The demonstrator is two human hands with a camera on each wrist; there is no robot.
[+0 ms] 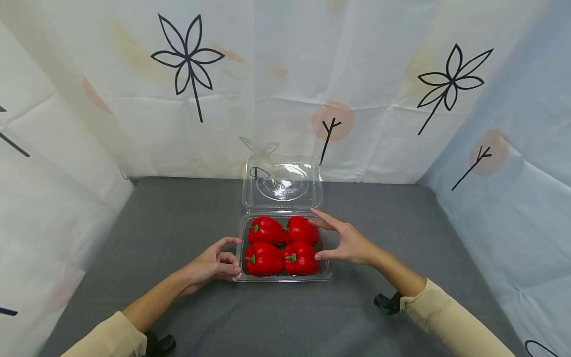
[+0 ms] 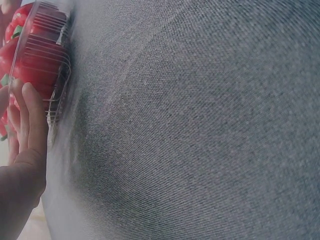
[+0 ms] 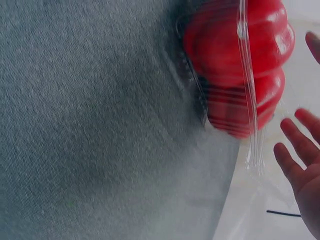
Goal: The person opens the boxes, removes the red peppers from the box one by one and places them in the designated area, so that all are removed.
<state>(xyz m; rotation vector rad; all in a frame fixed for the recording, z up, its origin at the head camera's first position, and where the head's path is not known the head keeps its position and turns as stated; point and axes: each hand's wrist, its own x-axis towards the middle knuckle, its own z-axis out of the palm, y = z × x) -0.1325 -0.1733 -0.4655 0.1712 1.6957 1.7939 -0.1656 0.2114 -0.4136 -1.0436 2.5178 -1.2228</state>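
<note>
A clear plastic clamshell container point(image 1: 285, 278) lies with its lid point(image 1: 282, 183) raised at the back. Several red bell peppers sit in its base in two rows, among them a front-left pepper point(image 1: 264, 265) and a back-right pepper point(image 1: 307, 229), green stems facing left. My left hand point(image 1: 213, 265) holds the container's left rim; the left wrist view shows its fingers point(image 2: 36, 117) against the ribbed side wall. Over the right rim hovers my right hand point(image 1: 350, 243), thumb and fingers spread beside the right-hand peppers. In the right wrist view its fingertips stand apart from the peppers point(image 3: 235, 45).
Grey cloth point(image 1: 187, 213) covers the table under the container. A white patterned curtain point(image 1: 285, 74) rises behind it, right beyond the raised lid, with more curtain on both sides. Each wrist carries a dark strap, including the right strap point(image 1: 388, 303).
</note>
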